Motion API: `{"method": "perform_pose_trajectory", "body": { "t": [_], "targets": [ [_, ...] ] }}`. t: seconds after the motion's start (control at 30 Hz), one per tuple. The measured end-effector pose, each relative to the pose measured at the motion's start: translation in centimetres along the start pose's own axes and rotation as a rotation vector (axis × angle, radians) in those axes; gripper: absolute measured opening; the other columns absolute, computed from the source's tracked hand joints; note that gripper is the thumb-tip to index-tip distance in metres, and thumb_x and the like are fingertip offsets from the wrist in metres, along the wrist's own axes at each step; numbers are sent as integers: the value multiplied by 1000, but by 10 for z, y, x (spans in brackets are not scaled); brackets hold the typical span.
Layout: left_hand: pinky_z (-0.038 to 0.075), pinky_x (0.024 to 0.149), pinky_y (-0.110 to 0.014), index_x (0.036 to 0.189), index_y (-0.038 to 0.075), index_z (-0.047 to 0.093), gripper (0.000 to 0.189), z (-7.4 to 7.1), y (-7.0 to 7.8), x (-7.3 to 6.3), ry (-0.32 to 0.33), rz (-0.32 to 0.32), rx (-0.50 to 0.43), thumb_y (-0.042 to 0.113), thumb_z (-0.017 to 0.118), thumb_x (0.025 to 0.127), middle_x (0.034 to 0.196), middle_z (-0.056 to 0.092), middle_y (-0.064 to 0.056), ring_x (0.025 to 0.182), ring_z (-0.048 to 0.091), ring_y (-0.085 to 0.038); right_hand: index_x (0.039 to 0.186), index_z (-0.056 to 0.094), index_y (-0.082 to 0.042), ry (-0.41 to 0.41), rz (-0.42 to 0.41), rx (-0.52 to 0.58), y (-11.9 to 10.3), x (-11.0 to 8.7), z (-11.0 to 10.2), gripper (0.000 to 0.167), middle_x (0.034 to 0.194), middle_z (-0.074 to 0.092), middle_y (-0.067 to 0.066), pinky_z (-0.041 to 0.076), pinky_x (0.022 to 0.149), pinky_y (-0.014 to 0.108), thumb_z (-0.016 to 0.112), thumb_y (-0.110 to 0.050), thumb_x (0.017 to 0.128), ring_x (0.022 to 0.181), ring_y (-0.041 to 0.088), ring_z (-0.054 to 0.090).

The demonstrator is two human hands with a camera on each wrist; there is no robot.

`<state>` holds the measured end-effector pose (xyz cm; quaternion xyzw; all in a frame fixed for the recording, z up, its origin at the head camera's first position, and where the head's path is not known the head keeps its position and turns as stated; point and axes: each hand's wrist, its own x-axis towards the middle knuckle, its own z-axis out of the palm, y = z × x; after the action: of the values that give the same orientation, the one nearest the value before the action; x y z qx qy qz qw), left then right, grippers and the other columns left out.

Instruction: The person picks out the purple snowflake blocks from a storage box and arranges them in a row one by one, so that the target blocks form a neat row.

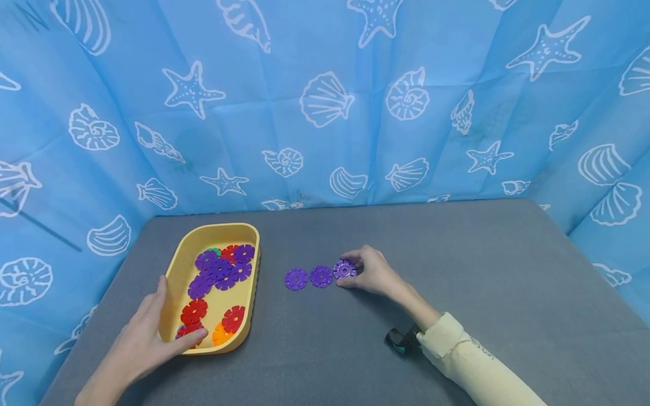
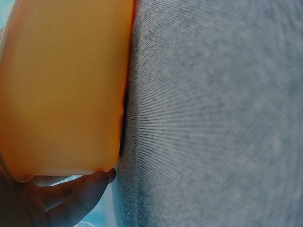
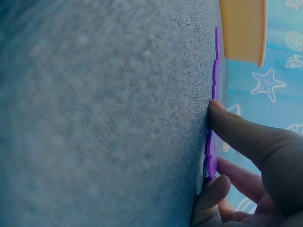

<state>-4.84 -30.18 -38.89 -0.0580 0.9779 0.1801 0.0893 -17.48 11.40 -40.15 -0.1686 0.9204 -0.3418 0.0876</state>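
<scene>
My right hand (image 1: 374,272) pinches a purple notched plastic disc (image 1: 345,269) between thumb and fingers at the right end of a row. Two more purple discs, the middle one (image 1: 321,276) and the left one (image 1: 296,278), lie flat on the grey table. In the right wrist view, the thumb and fingers meet the edge of the purple disc (image 3: 211,153) low over the cloth. My left hand (image 1: 144,338) holds the near-left corner of a yellow tray (image 1: 255,265), thumb over the rim. Its fingers (image 2: 78,198) show against the tray's outer wall (image 2: 66,94).
Inside the tray lie several purple discs (image 1: 219,269), red discs (image 1: 194,311), an orange disc (image 1: 221,335) and a green one, partly covered. A black strap device (image 1: 401,341) sits at the right wrist. A blue shell-print curtain (image 1: 325,141) hangs behind the table (image 1: 457,254).
</scene>
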Motion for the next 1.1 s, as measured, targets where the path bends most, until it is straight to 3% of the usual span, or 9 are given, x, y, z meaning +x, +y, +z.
{"method": "perform_pose_trajectory", "body": {
  "t": [0.43,0.77,1.1],
  "targets": [
    [61,82,-54,161,3,-13,139,-1,0,0,-6,-11,7,76,70,77,146,34,-32,111,52,-37,125,71,-1,3,-32,26,1,-2,0,55,117,71,16,55,93,47,89,-22,78,105,31,64],
    [62,81,-52,162,4,-13,139,0,-1,0,-6,-15,1,76,70,76,144,35,-32,111,52,-37,122,71,0,60,-82,71,-2,-4,1,50,112,70,16,57,92,46,87,-20,79,101,29,64],
    [62,79,-48,162,5,-14,140,0,-1,1,-16,-19,-11,76,70,76,145,34,-31,111,51,-36,118,74,-1,113,-146,119,-20,-7,6,43,108,70,19,56,89,47,87,-17,80,98,30,64]
  ]
}}
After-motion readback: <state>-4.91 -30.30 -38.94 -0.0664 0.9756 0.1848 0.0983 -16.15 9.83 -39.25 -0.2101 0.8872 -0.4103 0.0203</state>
